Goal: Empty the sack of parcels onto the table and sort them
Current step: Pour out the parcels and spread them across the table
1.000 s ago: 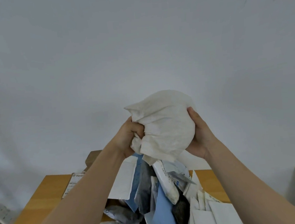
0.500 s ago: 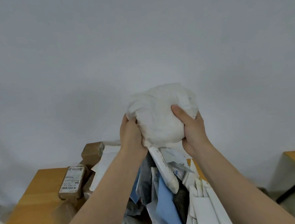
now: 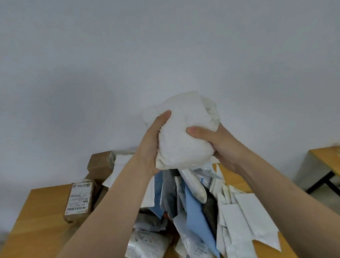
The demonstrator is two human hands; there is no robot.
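While crumpled white cloth sack [image 3: 182,128] is held aloft: gripped by curled fingers of left hand [image 3: 150,148] and right hand [image 3: 217,143].
Parcels: blue, white, grey mailers [image 3: 196,218] heaped on wooden surface [image 3: 41,230].

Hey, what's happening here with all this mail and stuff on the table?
A person grips a crumpled white sack with the left hand and the right hand, holding it up above a wooden table. Under it is a heap of parcels: brown boxes on the left, a blue mailer in the middle and white envelopes on the right. They lie mixed together, so sorting has not begun.
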